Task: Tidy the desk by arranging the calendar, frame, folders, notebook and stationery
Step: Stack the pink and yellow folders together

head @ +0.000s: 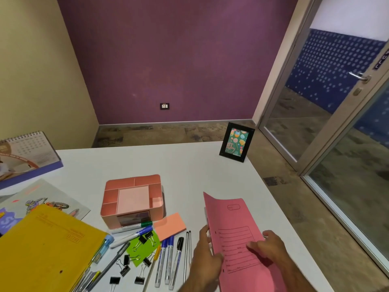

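A pink folder (231, 218) is lifted off the white desk (189, 165) at the right. My left hand (207, 251) grips its left edge and my right hand (267, 245) holds its front face, fingers curled over it. A yellow folder (46, 247) lies at the lower left on a notebook with a cartoon cover (48, 199). The desk calendar (27, 152) stands at the far left. A black picture frame (236, 142) stands at the far right corner. Markers (166, 260), pens, binder clips (126, 268) and sticky notes (169, 226) lie scattered in the middle.
A pink desk organiser (132, 199) with several compartments sits mid-desk, a notepad in its centre. The desk's right edge runs close to my right hand. Beyond it are a glass door (328, 114) and bare floor.
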